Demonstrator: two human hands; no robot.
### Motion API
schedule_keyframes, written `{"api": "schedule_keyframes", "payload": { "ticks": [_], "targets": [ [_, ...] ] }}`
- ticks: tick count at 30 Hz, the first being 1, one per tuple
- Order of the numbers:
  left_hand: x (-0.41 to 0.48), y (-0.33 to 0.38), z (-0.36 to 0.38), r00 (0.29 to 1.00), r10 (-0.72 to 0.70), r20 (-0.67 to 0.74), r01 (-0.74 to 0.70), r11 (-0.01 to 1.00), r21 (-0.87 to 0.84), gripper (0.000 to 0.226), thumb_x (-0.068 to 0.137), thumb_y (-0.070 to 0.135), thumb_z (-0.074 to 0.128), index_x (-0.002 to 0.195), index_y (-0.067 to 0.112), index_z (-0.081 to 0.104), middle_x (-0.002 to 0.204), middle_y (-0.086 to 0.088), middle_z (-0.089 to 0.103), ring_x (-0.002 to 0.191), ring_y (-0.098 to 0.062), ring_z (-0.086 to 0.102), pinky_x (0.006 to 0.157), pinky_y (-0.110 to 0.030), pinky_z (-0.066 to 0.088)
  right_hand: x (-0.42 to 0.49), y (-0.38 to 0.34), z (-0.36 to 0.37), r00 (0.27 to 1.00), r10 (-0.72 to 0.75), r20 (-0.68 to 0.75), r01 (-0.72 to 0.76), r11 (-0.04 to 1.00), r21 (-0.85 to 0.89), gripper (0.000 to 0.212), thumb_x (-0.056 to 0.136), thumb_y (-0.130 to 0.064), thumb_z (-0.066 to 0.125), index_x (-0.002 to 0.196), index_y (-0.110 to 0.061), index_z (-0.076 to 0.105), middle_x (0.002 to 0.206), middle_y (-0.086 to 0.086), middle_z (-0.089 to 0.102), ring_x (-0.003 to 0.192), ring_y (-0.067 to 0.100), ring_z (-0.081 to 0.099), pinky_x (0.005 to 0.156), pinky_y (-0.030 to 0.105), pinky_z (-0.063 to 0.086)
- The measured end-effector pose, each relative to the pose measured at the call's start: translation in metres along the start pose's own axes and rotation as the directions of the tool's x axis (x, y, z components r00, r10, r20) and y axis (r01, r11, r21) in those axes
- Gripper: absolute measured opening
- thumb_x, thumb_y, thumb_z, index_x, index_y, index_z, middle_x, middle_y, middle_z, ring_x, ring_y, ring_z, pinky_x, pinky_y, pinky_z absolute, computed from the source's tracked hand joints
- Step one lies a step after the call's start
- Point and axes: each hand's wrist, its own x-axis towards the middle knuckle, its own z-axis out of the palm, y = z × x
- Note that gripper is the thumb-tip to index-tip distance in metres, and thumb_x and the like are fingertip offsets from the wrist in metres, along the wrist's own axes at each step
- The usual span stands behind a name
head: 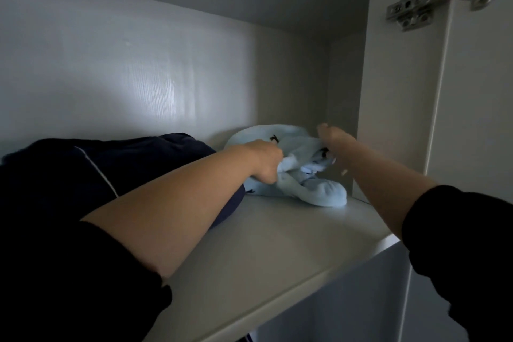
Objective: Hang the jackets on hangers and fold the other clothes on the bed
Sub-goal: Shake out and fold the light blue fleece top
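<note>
Head view, looking into a wardrobe: both my arms reach to the far right corner of the shelf (277,244), where the pale blue garment (313,189) lies in a loose heap, close to the side panel (388,91). My left hand (265,159) is curled round a bunch of its cloth on the left side of the heap. My right hand (331,137) is at the heap's right edge, touching or nearly touching it, but it is blurred and I cannot tell whether its fingers grip anything.

The fabric looks thick, soft and fleecy, with small dark bows on it, and one rolled part sticks out toward the near edge of the shelf. I judge it light and completely limp: it will sag, trail and unroll wherever I do not support it. It should not slip in the fingers, and nothing about it seems fragile. Gathering two full handfuls from opposite sides of the heap looks best, so the loose roll comes along.

A navy garment (133,164) with white piping lies just left of it on the same shelf, touching or nearly so, and could be dragged along. A metal hinge (416,5) sits high on the right.
</note>
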Motion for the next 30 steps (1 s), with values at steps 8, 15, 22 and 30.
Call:
{"api": "schedule_keyframes", "payload": {
  "ticks": [8,15,22,30],
  "targets": [
    [0.008,-0.007,-0.01,0.989,-0.012,0.147,0.027,0.995,-0.096,0.015,0.087,0.022,0.055,0.075,0.015,0.052,0.08,-0.003,0.056,0.073,-0.017,0.055,0.067,-0.028,0.045,0.015,0.025,0.011,0.938,-0.07,0.339,-0.011,0.973,0.23,0.039,0.098,-0.041,0.046,0.119,-0.01,0.054,0.133,0.027,0.052,0.12,0.035,0.055,0.102,0.044,0.044],
    [0.009,-0.009,-0.019,0.942,0.132,0.308,0.145,0.667,-0.731,0.02,0.091,0.034,0.059,0.096,0.015,0.064,0.097,-0.006,0.068,0.064,-0.012,0.068,0.054,-0.022,0.052,0.028,0.035,0.007,0.897,-0.29,0.332,0.192,0.935,0.298,0.023,0.094,0.008,0.042,0.109,0.002,0.059,0.098,0.017,0.061,0.086,0.025,0.059,0.073,0.034,0.051],
    [0.047,-0.053,-0.006,0.918,-0.385,-0.097,0.337,0.884,-0.324,0.051,0.102,0.039,0.03,0.15,0.022,0.029,0.157,-0.007,0.024,0.141,-0.032,0.025,0.114,-0.046,0.025,0.05,0.042,0.036,0.851,-0.3,0.431,0.173,0.935,0.309,0.034,0.099,-0.021,0.051,0.129,-0.006,0.056,0.126,0.017,0.059,0.109,0.026,0.058,0.087,0.034,0.047],
    [0.069,-0.066,0.035,0.909,-0.41,0.074,0.412,0.857,-0.311,0.07,0.093,0.068,0.02,0.152,0.037,-0.003,0.162,0.002,0.002,0.147,-0.029,0.006,0.114,-0.061,0.008,0.071,0.001,0.039,0.812,0.008,0.584,0.268,0.883,-0.385,0.029,0.1,-0.031,0.043,0.097,-0.009,0.061,0.091,0.014,0.064,0.076,0.027,0.063,0.067,0.032,0.054]
  ]
}}
